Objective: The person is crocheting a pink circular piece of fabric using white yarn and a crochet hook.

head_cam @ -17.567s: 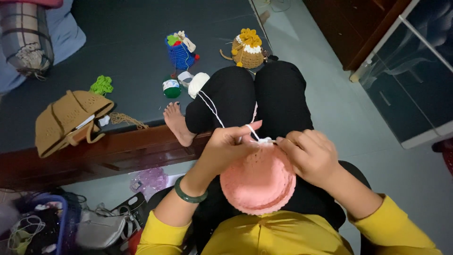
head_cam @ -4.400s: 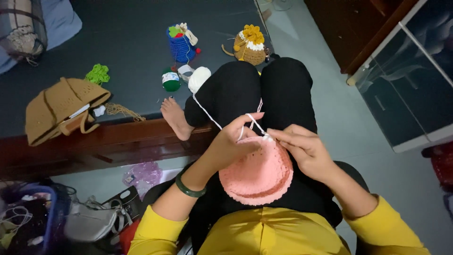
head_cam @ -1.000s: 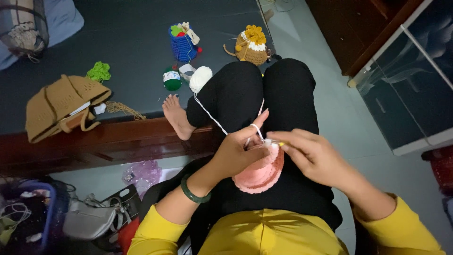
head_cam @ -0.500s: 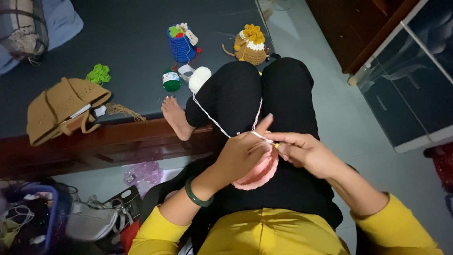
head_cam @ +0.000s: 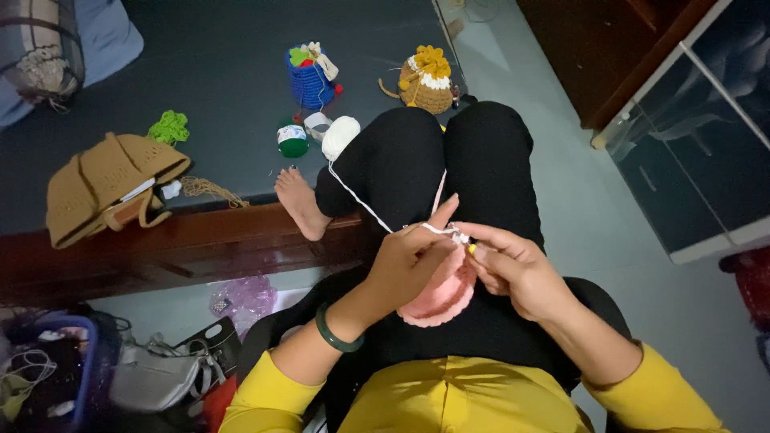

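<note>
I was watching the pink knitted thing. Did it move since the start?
Yes. The pink crochet piece lay spread flat on the lap earlier; now it is folded up between the left hand and right hand, closer to the black knees.

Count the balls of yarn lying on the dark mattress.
2. A white yarn ball lies beside the person's knee, its strand running to the hands; a green yarn ball sits just left of it. Others may be hidden inside the blue crocheted basket.
</note>
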